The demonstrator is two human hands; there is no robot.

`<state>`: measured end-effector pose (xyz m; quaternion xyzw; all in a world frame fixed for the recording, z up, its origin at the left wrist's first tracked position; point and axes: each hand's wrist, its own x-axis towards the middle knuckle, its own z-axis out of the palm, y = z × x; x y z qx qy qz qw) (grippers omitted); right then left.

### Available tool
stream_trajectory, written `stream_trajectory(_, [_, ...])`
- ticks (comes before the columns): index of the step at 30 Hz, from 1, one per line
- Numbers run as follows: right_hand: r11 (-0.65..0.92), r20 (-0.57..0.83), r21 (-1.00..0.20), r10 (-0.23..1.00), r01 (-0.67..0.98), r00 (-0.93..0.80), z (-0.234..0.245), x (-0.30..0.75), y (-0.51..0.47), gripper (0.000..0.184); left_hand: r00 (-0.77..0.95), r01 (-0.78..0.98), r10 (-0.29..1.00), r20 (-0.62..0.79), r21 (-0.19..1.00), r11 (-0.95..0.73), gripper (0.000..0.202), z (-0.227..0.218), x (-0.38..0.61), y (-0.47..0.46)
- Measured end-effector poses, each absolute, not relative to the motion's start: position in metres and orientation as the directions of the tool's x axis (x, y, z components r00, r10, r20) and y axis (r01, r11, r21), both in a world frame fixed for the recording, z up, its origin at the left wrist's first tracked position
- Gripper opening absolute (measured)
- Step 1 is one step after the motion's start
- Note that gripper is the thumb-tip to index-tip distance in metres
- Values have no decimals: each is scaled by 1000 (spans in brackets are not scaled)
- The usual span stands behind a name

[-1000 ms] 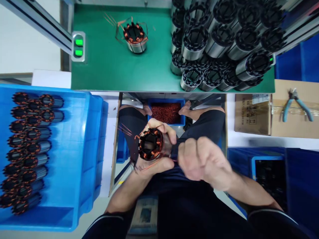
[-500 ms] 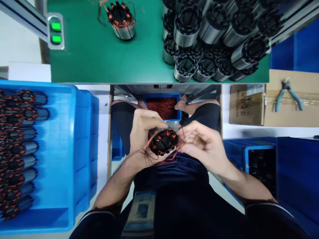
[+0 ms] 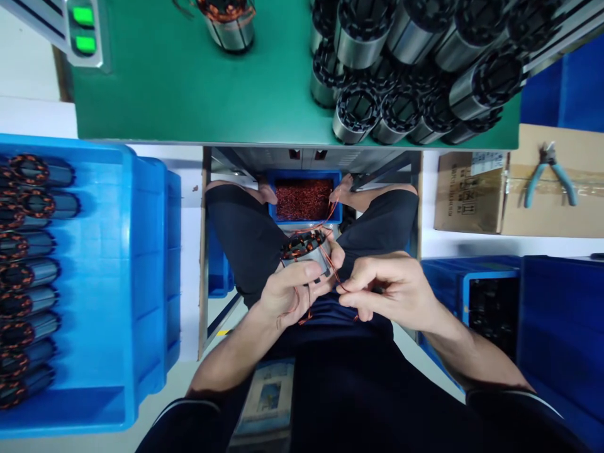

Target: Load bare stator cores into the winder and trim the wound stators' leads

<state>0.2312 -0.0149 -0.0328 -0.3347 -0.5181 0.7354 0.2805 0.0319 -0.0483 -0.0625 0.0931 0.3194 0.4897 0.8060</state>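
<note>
Above my lap, my left hand (image 3: 295,286) is wrapped around a motor stator (image 3: 302,253), a silvery cylinder with black slotted ends and copper windings. Its wound end faces up and away from me. Loose copper wires (image 3: 330,261) trail from it, some toward the far side and some below my left hand. Just right of the stator, my right hand (image 3: 389,289) pinches copper wire between thumb and fingertips. Another wound stator (image 3: 229,28) stands on the green bench, cut off by the top edge of the view.
Stacked unwound stators (image 3: 356,116) fill the right of the green bench (image 3: 189,104). A blue crate (image 3: 94,270) at left holds rows of wound stators. Cutting pliers (image 3: 550,173) lie on a cardboard box (image 3: 514,214) at right. A blue bin (image 3: 304,200) of copper scraps sits below.
The stator has tipped, so its wound end points away and its metal side shows. My right hand has moved slightly down, drawing wire from it. The view has shifted a little.
</note>
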Motion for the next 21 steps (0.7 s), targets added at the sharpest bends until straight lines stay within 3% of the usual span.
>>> stream_trajectory(7, [-132,-93,-991,807,-25,-583,-11,230,-9,10,242,-567,891,-383,690,451,62,-77,6,-40])
stream_trajectory(12, [-109,-134,-991,760,78,-636,-31,229,-18,10,311,-545,839,-446,639,542,67,-92,-6,-52])
stream_trajectory(15, [-32,-107,-993,691,117,-715,-67,232,-28,19,168,-518,914,-369,756,400,61,-92,8,-58])
stream_trajectory(18, [29,-178,-966,646,257,-742,-99,245,-25,31,86,-313,968,-237,916,252,47,-85,18,-60])
stream_trajectory(21, [-136,-334,-932,687,337,-646,-96,260,-3,30,156,-170,983,-102,977,128,55,-75,15,-58])
